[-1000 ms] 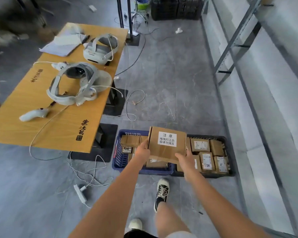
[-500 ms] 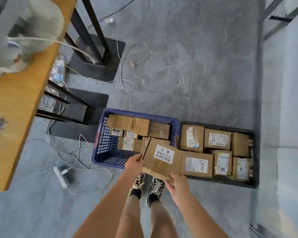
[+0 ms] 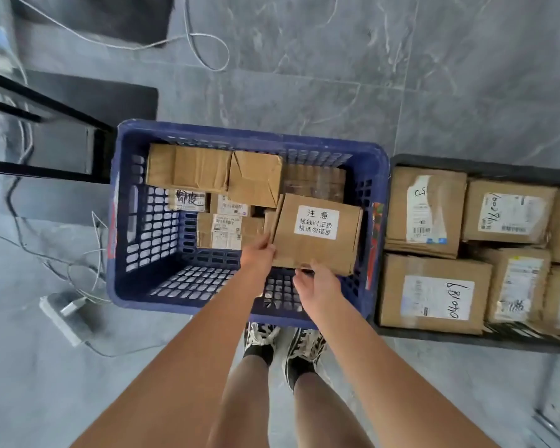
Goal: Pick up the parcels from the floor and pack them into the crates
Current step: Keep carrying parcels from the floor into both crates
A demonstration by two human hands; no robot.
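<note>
Head view caught the placing step: the left hand [image 3: 260,253] pinched the labelled parcel's [image 3: 317,236] near left corner while the right hand [image 3: 317,284] gripped its near edge, holding it tilted over the blue crate [image 3: 136,221] toward 3 o'clock; the next move seemingly called for lowering it onto the bare mesh at 6 o'clock; smaller parcels [image 3: 214,179] filled 12 o'clock; the black crate [image 3: 466,164] looked nearly full.

Parcel [image 3: 317,234] lowered into blue crate [image 3: 246,134], prob. unreleased.

two crates [image 3: 136,202], about thirteen parcels [image 3: 317,234], two hands [image 3: 258,255]
</note>
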